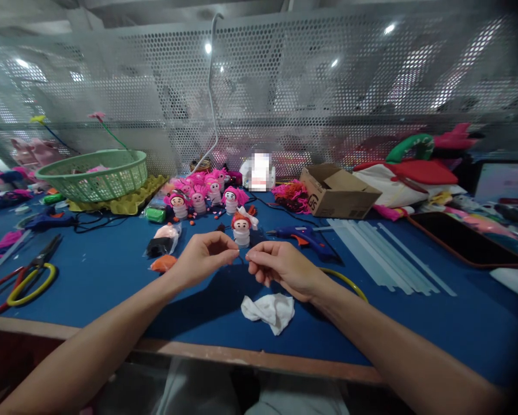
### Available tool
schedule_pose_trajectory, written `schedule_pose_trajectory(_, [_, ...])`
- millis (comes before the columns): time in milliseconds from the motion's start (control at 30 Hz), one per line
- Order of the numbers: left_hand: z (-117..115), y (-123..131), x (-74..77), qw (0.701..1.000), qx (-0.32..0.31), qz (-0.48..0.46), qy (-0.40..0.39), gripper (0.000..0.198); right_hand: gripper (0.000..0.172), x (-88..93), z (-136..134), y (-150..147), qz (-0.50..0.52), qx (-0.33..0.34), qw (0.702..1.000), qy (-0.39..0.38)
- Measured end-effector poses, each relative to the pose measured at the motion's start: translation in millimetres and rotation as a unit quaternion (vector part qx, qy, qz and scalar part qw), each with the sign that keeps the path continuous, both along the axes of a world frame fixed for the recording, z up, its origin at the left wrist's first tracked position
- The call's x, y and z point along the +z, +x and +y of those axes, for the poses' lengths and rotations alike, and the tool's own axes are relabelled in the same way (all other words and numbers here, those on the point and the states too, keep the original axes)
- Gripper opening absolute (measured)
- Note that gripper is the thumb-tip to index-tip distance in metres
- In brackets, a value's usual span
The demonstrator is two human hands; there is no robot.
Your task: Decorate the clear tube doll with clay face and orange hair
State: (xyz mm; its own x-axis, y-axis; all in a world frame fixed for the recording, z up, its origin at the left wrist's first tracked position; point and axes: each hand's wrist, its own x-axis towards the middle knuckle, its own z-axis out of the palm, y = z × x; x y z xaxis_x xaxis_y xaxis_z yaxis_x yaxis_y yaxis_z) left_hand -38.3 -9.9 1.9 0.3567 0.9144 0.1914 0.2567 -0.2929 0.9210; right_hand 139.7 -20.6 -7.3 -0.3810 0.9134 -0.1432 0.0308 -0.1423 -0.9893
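Above the blue tabletop, my left hand (207,253) pinches thumb against forefinger, and my right hand (282,266) is closed in a similar pinch close beside it. Whatever lies between the fingertips is too small to make out. Just behind the fingertips stands a small doll (241,229) with reddish hair, a white bow and a white ringed body. A crumpled white tissue (269,312) lies below my right hand. Left of my left hand are an orange lump of clay (162,263) and a bag with black and pale clay (162,239).
Several pink-haired dolls (198,199) stand behind. A blue glue gun (308,239), glue sticks (384,256) and a phone (466,239) lie to the right, with a cardboard box (341,196) behind. Scissors (34,282) and a green basket (112,178) are on the left.
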Motion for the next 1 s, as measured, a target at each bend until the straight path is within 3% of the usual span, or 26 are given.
schedule_pose_trajectory(100, [6.4, -7.6, 4.1, 1.000, 0.011, 0.017, 0.003, 0.017, 0.012, -6.4, 0.7, -0.8, -0.168, -0.002, 0.973, 0.158])
schedule_pose_trajectory(200, [13.0, -14.4, 4.2, 0.999, 0.005, 0.044, 0.000, 0.017, 0.012, -14.4, 1.0, -3.6, -0.320, 0.007, 0.891, 0.321])
schedule_pose_trajectory(267, [15.7, -16.6, 3.1, 0.998, -0.005, 0.057, -0.004, 0.017, 0.014, -18.8, 1.1, -5.5, -0.378, 0.025, 0.857, 0.350])
schedule_pose_trajectory(333, [16.4, -16.9, 2.4, 0.997, -0.018, 0.070, -0.007, 0.015, 0.014, -21.6, 1.0, -6.5, -0.412, 0.036, 0.843, 0.343])
schedule_pose_trajectory(567, [15.0, -17.1, 3.4, 0.995, -0.044, 0.094, 0.001, 0.014, 0.020, -23.6, 3.4, -4.6, -0.405, 0.031, 0.855, 0.322])
schedule_pose_trajectory(833, [15.4, -16.6, 1.2, 0.992, -0.063, 0.105, -0.002, 0.017, 0.009, -21.5, 5.3, -1.3, -0.382, 0.028, 0.869, 0.315])
schedule_pose_trajectory(1000, [14.8, -15.3, -0.5, 0.990, -0.069, 0.123, 0.003, 0.015, 0.007, -16.4, 6.5, -1.5, -0.336, 0.023, 0.898, 0.284])
